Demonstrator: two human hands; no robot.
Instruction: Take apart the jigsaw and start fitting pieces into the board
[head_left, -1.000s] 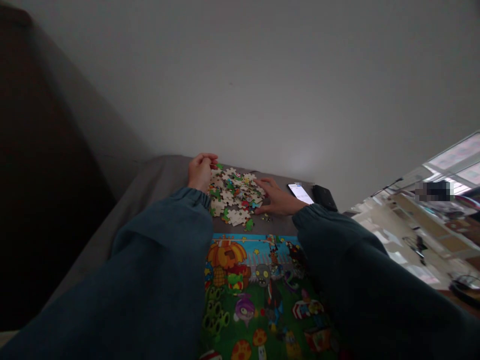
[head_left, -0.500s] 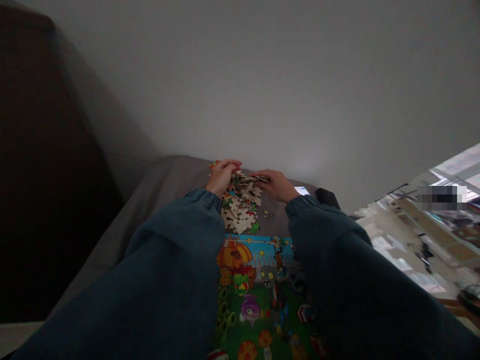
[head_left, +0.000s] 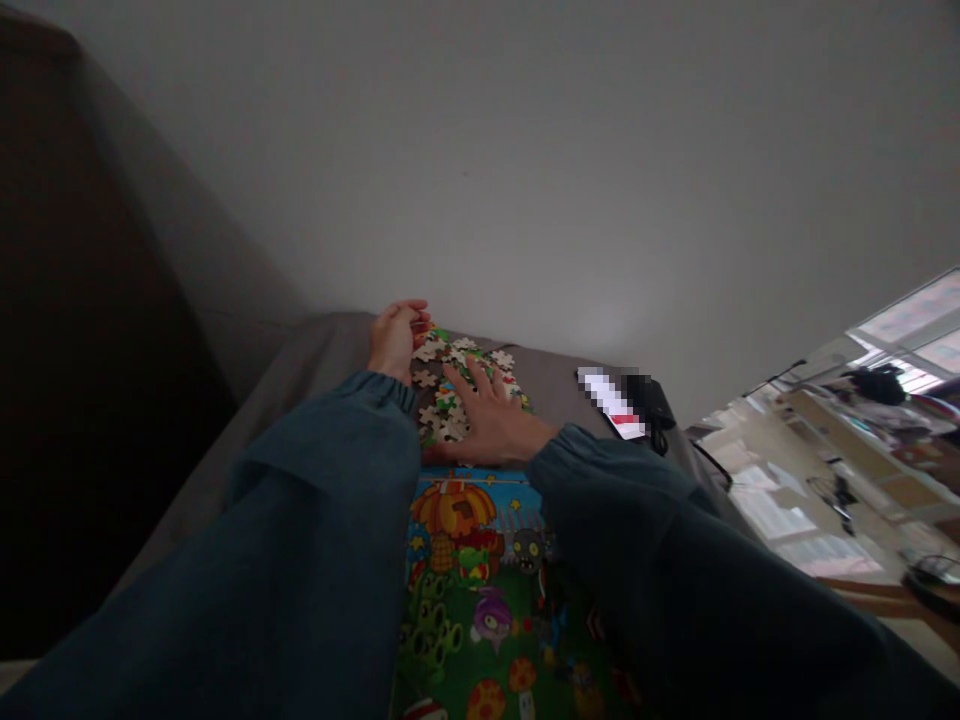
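A loose pile of jigsaw puzzle pieces (head_left: pixel 448 415), some picture side up and others showing pale backs, lies on the grey cloth. My right hand (head_left: pixel 491 415) rests flat over the near right part of the pile, its fingers spread. At the far left edge of the pile, my left hand (head_left: pixel 391 338) is cupped on its side with the fingers loosely bent and the palm toward the pieces. Just below the pile is the assembled puzzle picture (head_left: pixel 450 510), with a pumpkin, a zombie and mushrooms. My right sleeve covers part of its right side.
A phone with a lit screen (head_left: pixel 611 405) lies to the right, beside a black object (head_left: pixel 651 400) with a cable. A pale wall (head_left: pixel 480 180) rises behind the grey cloth (head_left: pixel 300 370). Far right, papers (head_left: pixel 780 515) lie on a lower surface.
My hands have parted: the left moved left, while the right came down and nearer, spreading over the pile. The bunched pieces between them are now spread out. More of the phone shows.
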